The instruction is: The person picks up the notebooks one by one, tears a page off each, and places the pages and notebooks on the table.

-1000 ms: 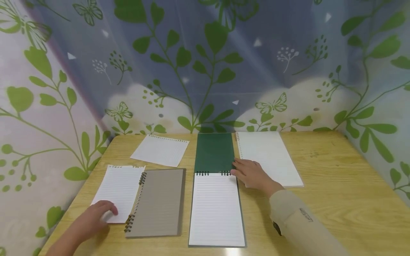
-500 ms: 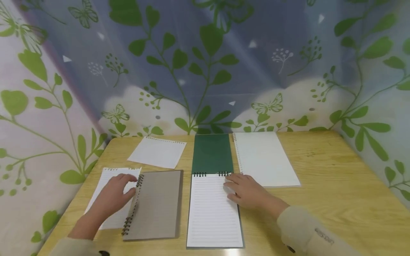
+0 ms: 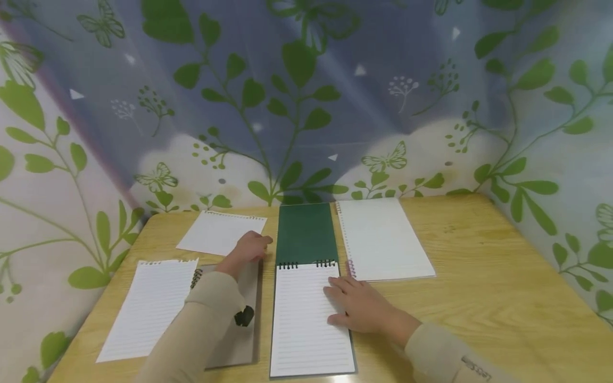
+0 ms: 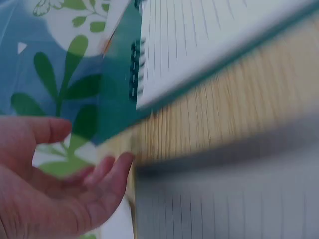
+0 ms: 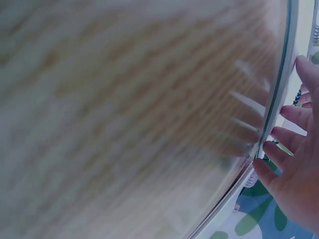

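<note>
In the head view my left hand (image 3: pixel 250 246) is over the far edge of a grey-brown spiral notebook (image 3: pixel 241 340), just left of a green-covered notepad (image 3: pixel 305 234). The left wrist view shows that hand's thumb apart from its fingers, with nothing between them. My right hand (image 3: pixel 358 307) has its fingers spread on the right side of the notepad's lined page (image 3: pixel 306 330). The right wrist view has the right hand (image 5: pixel 294 164) along the edge of the pages. My left sleeve hides much of the brown notebook.
A torn lined sheet (image 3: pixel 143 306) lies left of the brown notebook. Another torn sheet (image 3: pixel 215 233) is behind it. To the right of the green cover lies a white-paged spiral notebook (image 3: pixel 385 239). A leaf-patterned curtain (image 3: pixel 306 106) stands behind the wooden table (image 3: pixel 488 276).
My left hand has gone from the left torn sheet, across the notebook's spiral, to its far right corner. My right hand has slid from the notepad's binding nearer to me, onto the lined page.
</note>
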Tool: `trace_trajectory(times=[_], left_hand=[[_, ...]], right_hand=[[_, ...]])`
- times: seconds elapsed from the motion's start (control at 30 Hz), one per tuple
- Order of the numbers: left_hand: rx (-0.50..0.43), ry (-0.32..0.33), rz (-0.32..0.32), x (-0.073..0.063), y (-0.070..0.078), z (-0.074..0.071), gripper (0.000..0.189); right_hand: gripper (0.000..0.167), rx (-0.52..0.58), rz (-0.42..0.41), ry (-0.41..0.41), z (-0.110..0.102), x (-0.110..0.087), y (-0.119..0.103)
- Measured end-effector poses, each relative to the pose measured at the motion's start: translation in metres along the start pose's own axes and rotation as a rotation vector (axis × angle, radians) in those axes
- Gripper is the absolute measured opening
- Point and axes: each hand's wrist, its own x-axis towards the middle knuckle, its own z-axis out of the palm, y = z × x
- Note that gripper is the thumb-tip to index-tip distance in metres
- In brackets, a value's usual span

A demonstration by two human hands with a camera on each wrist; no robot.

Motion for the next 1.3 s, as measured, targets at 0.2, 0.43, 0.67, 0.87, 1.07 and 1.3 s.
trace_trajectory(times=[0.2,0.43,0.67,0.87,1.07,1.3], left_hand=[[-0.145,-0.039,-0.098,0.005,0.011,0.011,0.050],[-0.106,-0.029,-0.024,0.017,0.005,0.015,0.020],[-0.127,-0.014,0.050,0.019,0.001,0.014,0.017],[-0.017,0.010,0.166,0.012,0.001,0.009,0.017],[0.113,0.034,0.289,0.000,0.000,0.003,0.016],[0.225,0.077,0.432,-0.019,-0.006,0.006,0.032]], right_hand=[[0.066,0.030,0.019,-0.016,-0.003,0.002,-0.005],[0.064,0.035,0.007,-0.001,-0.009,0.005,-0.008],[0.064,0.019,-0.014,0.011,-0.007,0.006,-0.007],[0.063,0.038,-0.018,0.024,-0.004,0.005,-0.006],[0.063,0.058,-0.010,0.025,-0.001,0.004,-0.004],[0.043,0.130,0.025,0.151,-0.003,0.004,0.005]])
